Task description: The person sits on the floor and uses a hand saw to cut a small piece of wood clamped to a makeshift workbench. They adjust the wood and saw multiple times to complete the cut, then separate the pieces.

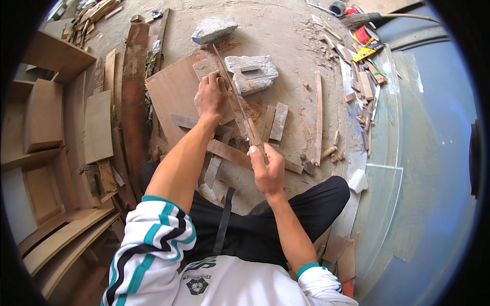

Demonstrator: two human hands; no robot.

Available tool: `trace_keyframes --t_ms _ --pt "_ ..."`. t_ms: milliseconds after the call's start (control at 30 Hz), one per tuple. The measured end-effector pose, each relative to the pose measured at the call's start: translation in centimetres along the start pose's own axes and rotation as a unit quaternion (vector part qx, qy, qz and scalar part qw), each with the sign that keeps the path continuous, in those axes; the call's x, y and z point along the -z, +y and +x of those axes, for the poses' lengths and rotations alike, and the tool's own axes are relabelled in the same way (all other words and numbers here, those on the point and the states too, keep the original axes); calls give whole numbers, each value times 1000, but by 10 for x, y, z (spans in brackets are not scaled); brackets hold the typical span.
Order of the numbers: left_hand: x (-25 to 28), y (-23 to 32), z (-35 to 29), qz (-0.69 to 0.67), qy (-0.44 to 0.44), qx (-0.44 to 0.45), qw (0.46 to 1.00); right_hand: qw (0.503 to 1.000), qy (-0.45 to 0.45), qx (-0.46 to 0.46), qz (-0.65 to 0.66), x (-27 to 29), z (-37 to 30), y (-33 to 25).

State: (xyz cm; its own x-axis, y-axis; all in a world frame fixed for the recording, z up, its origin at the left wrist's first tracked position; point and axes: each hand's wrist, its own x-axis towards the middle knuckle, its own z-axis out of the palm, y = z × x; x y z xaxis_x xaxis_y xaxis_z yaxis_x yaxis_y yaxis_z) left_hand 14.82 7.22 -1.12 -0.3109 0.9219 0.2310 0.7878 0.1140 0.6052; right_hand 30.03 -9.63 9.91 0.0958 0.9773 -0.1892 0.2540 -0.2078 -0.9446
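Observation:
My right hand (268, 171) is wrapped round the wooden handle of a handsaw (230, 84). Its long, thin blade shows nearly edge-on and slants away to the upper left. To the left of the blade, my left hand (212, 96) is closed, its fingers curled on a small wooden board (204, 69). That piece lies over a larger brown board (171, 84), and the blade runs along its right side. Two rough pale stone blocks are close by: one (214, 29) beyond the blade tip, the other (263, 81) right of the blade, with a small grey block (250, 68) on top.
Wood strips (229, 153) and a hammer (307, 164) lie before my knees. Wooden cabinet frames (46, 115) and a long dark plank (135, 102) stand left. Glass sheets (388, 204), wood scraps (365, 84), a yellow-handled tool (367, 51) and a broom (360, 19) lie right.

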Motion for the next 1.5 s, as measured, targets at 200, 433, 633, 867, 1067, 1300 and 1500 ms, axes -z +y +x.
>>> trace_keyframes --t_ms 200,433,633,867,1067,1300,1500 --pt "7 7 -9 5 -19 20 1000 1000 -29 5 8 1 3 4" --pt "3 -3 -7 43 28 -54 997 998 -51 22 26 7 9 13" --pt "0 -1 -2 64 15 -44 997 997 -54 -9 54 3 11 20" --pt "3 8 -4 89 -37 -23 995 999 -38 26 21 -4 10 30" --pt "-13 -1 7 63 0 15 998 999 -33 10 26 -6 12 21" --pt "-12 3 10 20 9 35 999 999 -51 10 5 2 15 29" --pt "-19 -10 14 -48 36 57 997 998 -53 15 5 5 8 27"
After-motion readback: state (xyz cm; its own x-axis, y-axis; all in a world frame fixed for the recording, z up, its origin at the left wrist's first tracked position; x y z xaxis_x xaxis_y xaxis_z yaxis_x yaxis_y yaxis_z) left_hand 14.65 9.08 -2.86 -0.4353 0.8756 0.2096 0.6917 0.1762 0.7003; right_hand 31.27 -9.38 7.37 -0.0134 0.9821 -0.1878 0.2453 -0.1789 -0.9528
